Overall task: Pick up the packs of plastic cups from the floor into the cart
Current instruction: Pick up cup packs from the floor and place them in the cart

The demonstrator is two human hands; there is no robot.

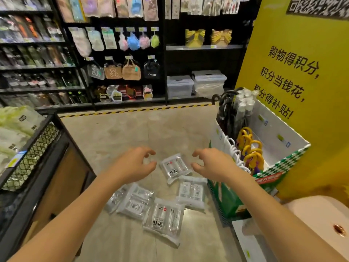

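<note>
Several clear packs of plastic cups lie on the concrete floor. The farthest pack (174,167) sits between my two hands. Another pack (191,192) lies just behind it to the right, and more packs (135,202) (164,219) lie nearer to me. My left hand (135,163) hovers above the floor to the left of the farthest pack, fingers curled apart and holding nothing. My right hand (210,163) hovers to its right, also open and empty. No cart is clearly in view.
A black mesh display stand (35,148) with packaged goods stands at the left. A white and green cardboard bin (264,148) of umbrellas stands at the right, against a yellow sign (302,72). Dark shelves (122,63) line the back behind striped floor tape.
</note>
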